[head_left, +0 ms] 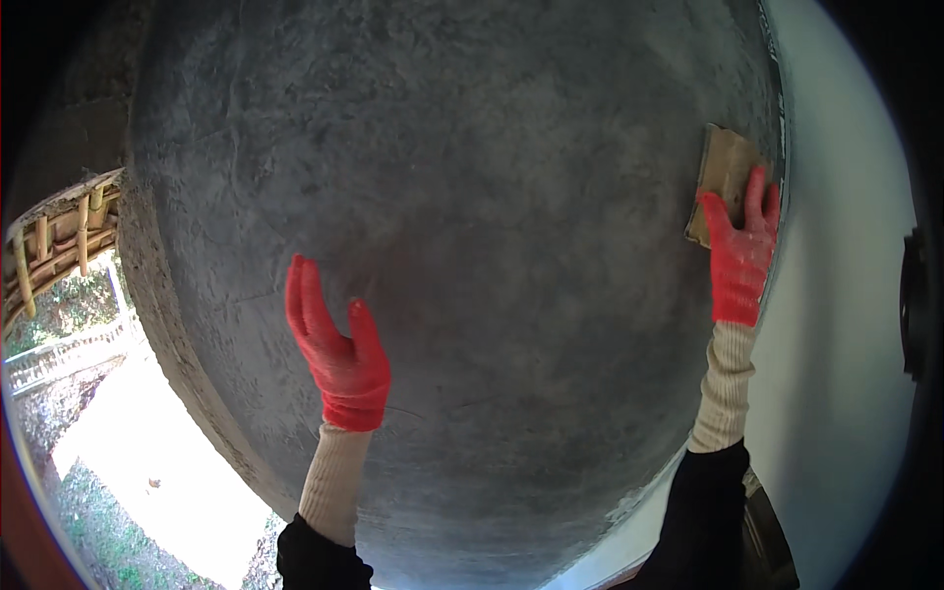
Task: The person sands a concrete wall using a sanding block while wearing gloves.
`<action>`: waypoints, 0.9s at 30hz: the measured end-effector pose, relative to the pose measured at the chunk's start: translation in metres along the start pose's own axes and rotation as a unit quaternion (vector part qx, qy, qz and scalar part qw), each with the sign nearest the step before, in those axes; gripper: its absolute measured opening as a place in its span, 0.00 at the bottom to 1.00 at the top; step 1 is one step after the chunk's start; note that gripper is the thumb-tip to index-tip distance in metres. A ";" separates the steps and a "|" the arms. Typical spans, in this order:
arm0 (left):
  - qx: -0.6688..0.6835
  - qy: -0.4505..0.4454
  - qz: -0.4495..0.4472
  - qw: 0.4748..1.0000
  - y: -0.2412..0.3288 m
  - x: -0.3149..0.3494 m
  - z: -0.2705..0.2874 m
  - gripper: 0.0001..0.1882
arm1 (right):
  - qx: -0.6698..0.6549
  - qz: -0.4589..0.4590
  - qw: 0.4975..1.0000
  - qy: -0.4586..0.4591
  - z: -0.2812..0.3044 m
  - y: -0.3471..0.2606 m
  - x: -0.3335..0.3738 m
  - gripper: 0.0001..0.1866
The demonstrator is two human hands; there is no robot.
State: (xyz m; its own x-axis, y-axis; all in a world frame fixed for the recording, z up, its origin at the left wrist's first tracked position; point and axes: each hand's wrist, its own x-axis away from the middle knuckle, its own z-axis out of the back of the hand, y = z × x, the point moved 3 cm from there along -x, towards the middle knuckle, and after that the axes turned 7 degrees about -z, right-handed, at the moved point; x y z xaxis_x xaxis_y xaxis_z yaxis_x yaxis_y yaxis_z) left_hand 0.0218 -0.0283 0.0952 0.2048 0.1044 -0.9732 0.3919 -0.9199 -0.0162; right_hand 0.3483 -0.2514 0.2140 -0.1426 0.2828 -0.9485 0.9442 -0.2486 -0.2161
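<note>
A grey, trowel-marked plaster surface (511, 324) spreads across most of the head view. My right hand (742, 251), in a red glove, is closed on a flat brown rectangular pad (728, 162) against the surface near its right edge. The thumb lies on the pad's left part, the fingers further right; what the pad is made of is hard to tell. Gloved in red too, my left hand (344, 354) is before the surface left of centre, fingers stretched upward, thumb apart, holding nothing. Whether its palm touches the plaster cannot be seen.
A pale wall (836, 324) meets the grey surface along the right. The surface ends at a rough edge (192, 383) on the left, beyond which lies bright ground outdoors. Wooden or bamboo poles (79, 231) form a frame at the far left. A dark object (914, 305) sits at the right rim.
</note>
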 end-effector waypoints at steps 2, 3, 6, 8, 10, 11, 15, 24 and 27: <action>0.004 0.003 0.031 1.000 0.001 -0.008 -0.001 0.32 | 0.023 -0.078 0.996 0.028 0.002 -0.013 -0.003 0.34; 0.011 -0.003 0.010 1.000 0.005 -0.014 -0.004 0.32 | -0.048 -0.047 0.996 -0.052 -0.003 -0.045 0.012 0.36; 0.038 -0.007 -0.017 0.999 0.021 -0.032 -0.023 0.32 | -0.031 0.241 0.949 -0.202 -0.016 -0.138 0.074 0.38; 0.061 -0.005 -0.030 0.998 0.023 -0.039 -0.033 0.32 | -0.067 0.298 0.920 -0.246 -0.023 -0.139 0.081 0.38; 0.073 -0.005 -0.067 0.995 0.012 -0.051 -0.032 0.32 | -0.032 0.275 0.951 -0.135 -0.019 -0.115 0.045 0.43; 0.080 0.002 -0.073 0.994 0.008 -0.058 -0.034 0.32 | 0.002 0.241 0.968 -0.077 -0.017 -0.092 0.018 0.40; 0.028 -0.011 -0.092 0.995 -0.001 -0.073 -0.040 0.32 | -0.021 0.030 0.997 0.061 -0.023 -0.002 -0.075 0.37; 0.029 0.025 -0.105 0.994 0.011 -0.094 -0.084 0.32 | -0.076 0.363 0.925 -0.079 -0.047 -0.119 -0.040 0.34; -0.001 0.022 -0.120 0.992 0.018 -0.095 -0.096 0.31 | 0.010 0.203 0.979 -0.006 -0.047 -0.052 -0.121 0.35</action>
State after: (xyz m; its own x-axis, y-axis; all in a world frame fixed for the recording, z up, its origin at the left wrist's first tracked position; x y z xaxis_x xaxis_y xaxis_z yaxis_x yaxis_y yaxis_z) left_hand 0.0958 -0.0182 0.2095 0.1444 0.3376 -0.9301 0.4364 -0.8654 -0.2463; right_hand 0.3299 -0.2287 0.3508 0.2392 0.1465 -0.9599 0.9179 -0.3564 0.1743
